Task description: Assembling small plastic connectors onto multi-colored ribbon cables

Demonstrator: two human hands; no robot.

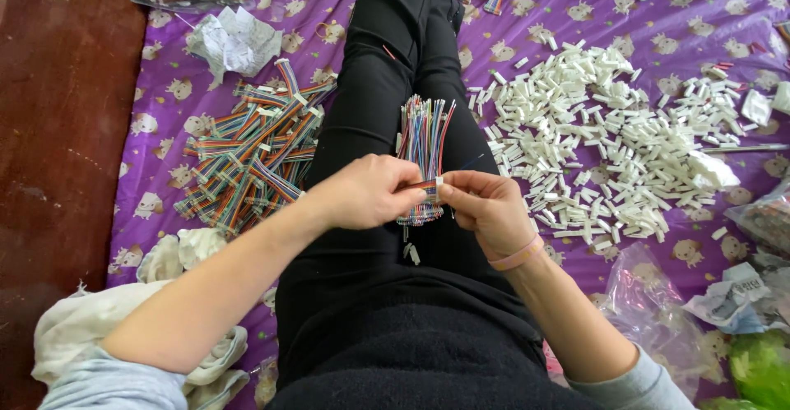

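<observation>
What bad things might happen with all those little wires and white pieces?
1. The bundle of coloured wires only rests on the black-trousered lap; a leg shift might slide it off.
2. The two small white pieces loose on the lap could roll away and get lost.
3. The left hand and right hand pinch one small wire piece between fingertips; it may slip or bend.
</observation>
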